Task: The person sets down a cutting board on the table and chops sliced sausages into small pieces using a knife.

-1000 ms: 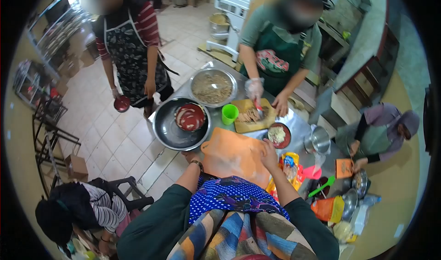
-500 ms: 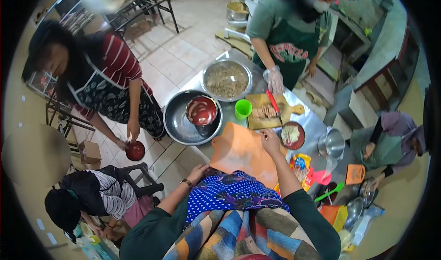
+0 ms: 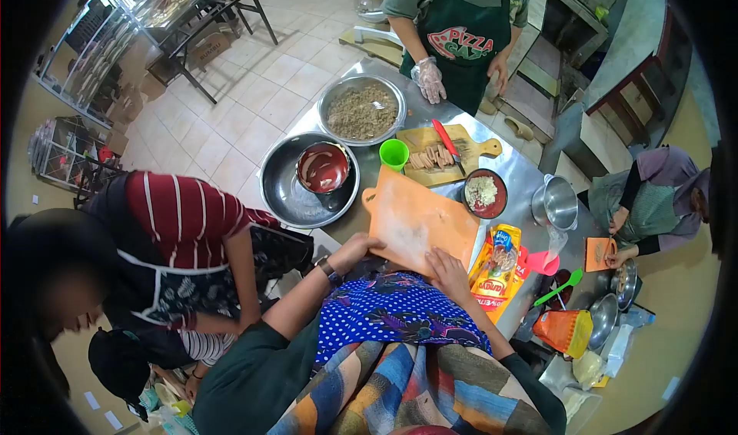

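Orange board [image 3: 419, 223] at table's [image 3: 516, 180] near edge, white powder on top. Left hand [image 3: 355, 252] on its near-left corner, right hand [image 3: 449, 273] on near edge; can't tell how closed either is. Steel bowl [image 3: 280, 181] left, yellow packet [image 3: 492, 283] right.

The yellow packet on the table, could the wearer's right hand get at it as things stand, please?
Probably yes: the right hand touches the orange board, and the yellow packet lies close by to the right, with nothing visibly standing in the way.
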`<action>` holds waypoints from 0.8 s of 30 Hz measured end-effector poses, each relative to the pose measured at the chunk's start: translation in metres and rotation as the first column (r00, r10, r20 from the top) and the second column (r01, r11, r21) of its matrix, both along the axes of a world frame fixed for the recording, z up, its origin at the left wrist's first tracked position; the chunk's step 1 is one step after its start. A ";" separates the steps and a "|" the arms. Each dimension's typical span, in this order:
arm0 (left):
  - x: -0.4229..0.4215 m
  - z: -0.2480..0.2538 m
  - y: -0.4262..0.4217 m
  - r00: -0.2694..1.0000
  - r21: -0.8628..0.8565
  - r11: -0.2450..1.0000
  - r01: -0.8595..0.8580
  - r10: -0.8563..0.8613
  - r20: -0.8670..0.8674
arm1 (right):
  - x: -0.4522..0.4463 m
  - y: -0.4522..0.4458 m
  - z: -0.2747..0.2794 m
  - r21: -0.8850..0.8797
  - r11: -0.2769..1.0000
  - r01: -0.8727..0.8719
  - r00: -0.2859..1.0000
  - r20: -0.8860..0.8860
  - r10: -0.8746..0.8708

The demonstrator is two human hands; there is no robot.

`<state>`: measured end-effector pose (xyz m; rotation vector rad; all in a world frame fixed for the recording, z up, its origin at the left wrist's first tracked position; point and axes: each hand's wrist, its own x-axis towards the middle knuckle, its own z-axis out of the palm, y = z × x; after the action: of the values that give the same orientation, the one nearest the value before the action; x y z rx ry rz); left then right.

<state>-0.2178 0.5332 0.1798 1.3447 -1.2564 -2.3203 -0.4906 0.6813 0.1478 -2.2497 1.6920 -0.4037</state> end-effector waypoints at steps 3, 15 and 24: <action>-0.023 0.049 -0.018 0.974 -0.001 1.000 -0.026 0.025 -0.225 | -0.003 0.001 0.025 -0.213 0.971 0.109 0.991 0.104 -0.088; 0.007 0.111 -0.110 0.898 -0.431 0.855 -0.290 0.087 -0.432 | -0.033 -0.050 0.143 -0.088 0.709 0.700 0.442 0.833 -0.332; 0.021 0.078 -0.199 0.854 -0.325 0.816 -0.477 0.344 -0.389 | 0.024 -0.281 0.090 0.282 0.866 0.414 -0.217 0.954 -0.206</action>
<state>-0.1965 0.3343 0.2576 0.9411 -1.1234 -1.7488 -0.4661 0.4001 0.2382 -0.6124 1.0977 -1.8497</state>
